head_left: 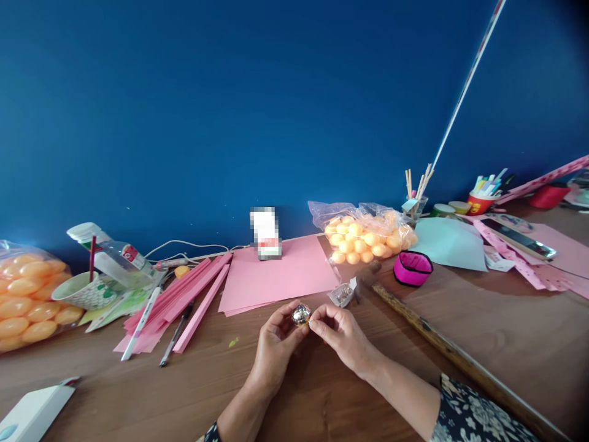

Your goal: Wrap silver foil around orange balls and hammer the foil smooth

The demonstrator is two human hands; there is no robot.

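Note:
A small shiny silver ball (300,315) sits between my two hands, above the wooden table. My left hand (277,342) is closed around its left and lower side, fingers and thumb on it. With thumb and forefinger pressed together, my right hand (338,334) pinches at the ball's right edge, where a small yellowish bit shows; what exactly is in that pinch is hidden. Just beyond the right hand lies a small clear plastic packet (343,294) with something dark inside. Pink paper sheets (276,276) lie flat behind the hands.
Right of my hands, a long wooden stick (427,331) runs diagonally. Behind it are a magenta band (413,269) and a bag of orange balls (363,239). Pink strips (184,291), a black pen (177,334), a paper cup (87,291) and a tilted bottle (115,255) occupy the left.

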